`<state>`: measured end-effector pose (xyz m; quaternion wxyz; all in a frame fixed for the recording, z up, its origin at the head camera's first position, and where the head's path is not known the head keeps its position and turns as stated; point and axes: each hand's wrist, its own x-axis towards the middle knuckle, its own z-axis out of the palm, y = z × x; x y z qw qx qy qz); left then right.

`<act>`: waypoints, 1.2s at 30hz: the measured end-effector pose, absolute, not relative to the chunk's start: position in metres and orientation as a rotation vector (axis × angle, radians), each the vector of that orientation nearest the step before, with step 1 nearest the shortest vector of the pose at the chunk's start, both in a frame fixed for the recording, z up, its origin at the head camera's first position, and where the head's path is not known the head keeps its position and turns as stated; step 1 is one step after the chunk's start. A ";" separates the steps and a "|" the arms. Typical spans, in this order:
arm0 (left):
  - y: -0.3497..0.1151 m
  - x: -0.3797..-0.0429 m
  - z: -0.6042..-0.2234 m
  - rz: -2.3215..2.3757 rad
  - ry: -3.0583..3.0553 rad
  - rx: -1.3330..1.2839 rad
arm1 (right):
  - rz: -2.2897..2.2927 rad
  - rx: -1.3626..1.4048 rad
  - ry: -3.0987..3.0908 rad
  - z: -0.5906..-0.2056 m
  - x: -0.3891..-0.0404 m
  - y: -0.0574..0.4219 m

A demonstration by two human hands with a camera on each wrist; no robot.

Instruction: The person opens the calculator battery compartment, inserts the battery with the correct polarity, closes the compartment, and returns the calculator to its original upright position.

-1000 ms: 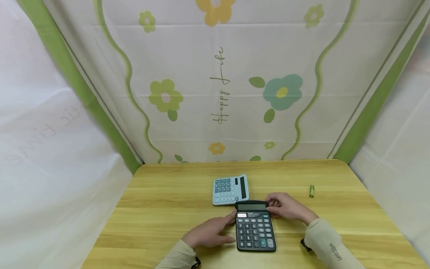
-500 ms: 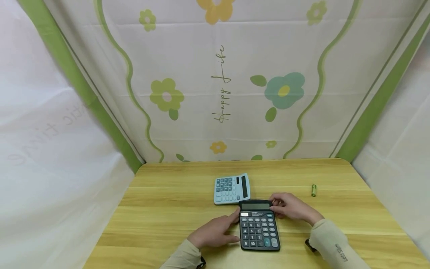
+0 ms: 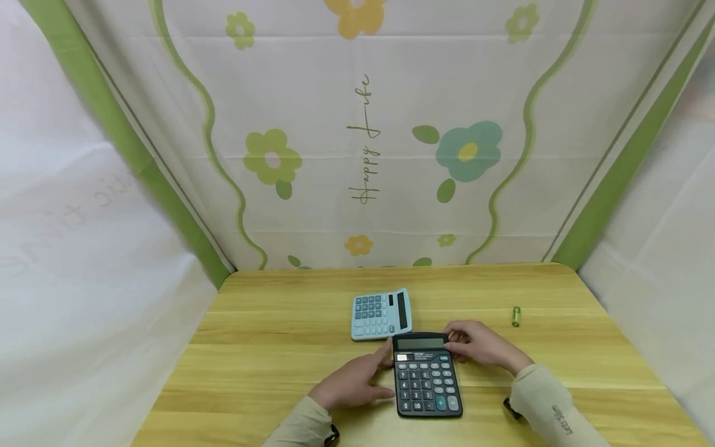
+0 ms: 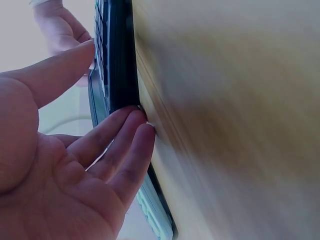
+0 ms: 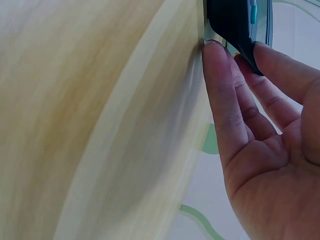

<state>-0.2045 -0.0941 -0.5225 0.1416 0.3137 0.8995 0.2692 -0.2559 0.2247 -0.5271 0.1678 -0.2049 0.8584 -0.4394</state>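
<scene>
A black desk calculator (image 3: 426,388) lies face up near the table's front, its screen end slightly raised. At its upper right corner my right hand (image 3: 483,345) pinches the edge, thumb on the face and fingers behind, as the right wrist view shows on the calculator's corner (image 5: 232,22). My left hand (image 3: 353,380) rests along the left side, its fairly straight fingers touching the calculator's lower edge (image 4: 122,60) and its thumb against the side. Just behind is a light blue calculator (image 3: 371,315), turned sideways, close to the black one's top left corner.
A small green battery (image 3: 516,316) lies on the wooden table (image 3: 268,347) toward the back right. White flowered cloth (image 3: 329,186) hangs behind the table and on both sides.
The whole view shifts slightly with the head. Both hands stay at the black calculator in nearly the same pose; the left thumb and index finger look slightly more spread.
</scene>
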 end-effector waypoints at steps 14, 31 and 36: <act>-0.089 -0.204 -0.523 0.964 2.452 0.796 | -1.261 -0.569 2.441 -0.527 -0.253 0.220; -0.075 -0.200 -0.534 0.986 2.593 0.736 | -1.305 -0.294 2.466 -0.519 -0.245 0.211; -0.078 -0.198 -0.533 1.282 2.397 0.657 | -1.307 -0.246 2.473 -0.520 -0.243 0.209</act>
